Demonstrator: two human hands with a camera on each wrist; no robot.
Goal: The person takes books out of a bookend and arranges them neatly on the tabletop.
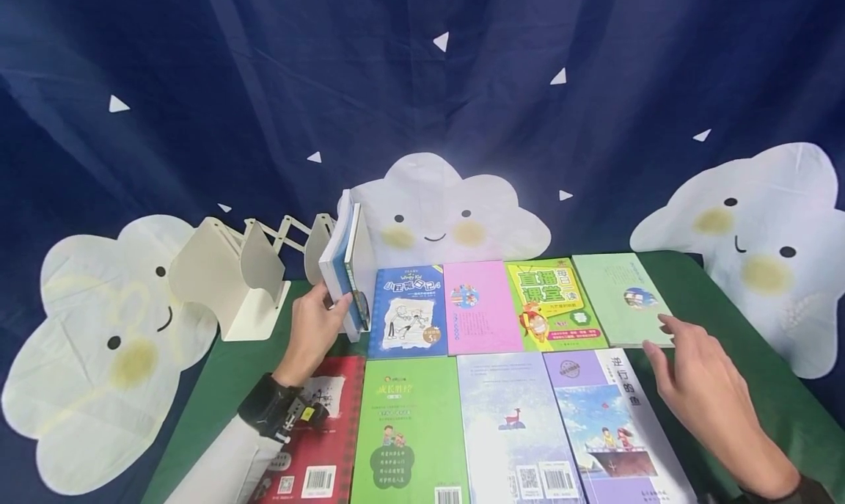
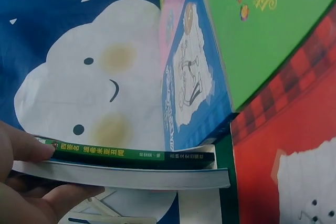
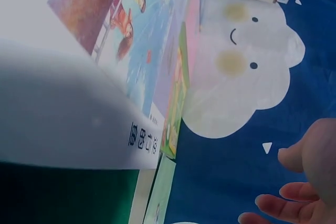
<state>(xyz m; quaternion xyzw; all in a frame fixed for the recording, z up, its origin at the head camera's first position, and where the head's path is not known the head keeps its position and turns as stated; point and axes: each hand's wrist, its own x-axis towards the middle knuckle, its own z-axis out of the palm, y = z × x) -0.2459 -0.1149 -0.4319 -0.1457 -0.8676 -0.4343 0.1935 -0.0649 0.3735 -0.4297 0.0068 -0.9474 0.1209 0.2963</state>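
Two upright books stand at the right end of a cream expandable bookend (image 1: 254, 320). My left hand (image 1: 312, 331) grips them by their near lower part, thumb on one side and fingers on the other. One is a thin book with a dark green spine (image 2: 136, 154) and yellow lettering; against it is a book with white page edges (image 2: 152, 177). My right hand (image 1: 709, 386) holds nothing, its fingers spread and slightly bent, over the near right corner of a pale green book (image 1: 610, 291). The right wrist view shows those fingers (image 3: 286, 205) apart.
Lying flat in the back row are a blue book (image 1: 389, 335), a pink book (image 1: 488, 320) and a yellow-green book (image 1: 551, 306). In front lie a red book (image 1: 304, 445), a green book (image 1: 429, 386), a pale blue book (image 1: 515, 386) and a purple-white book (image 1: 614, 408). A dark blue curtain (image 1: 370, 64) hangs behind.
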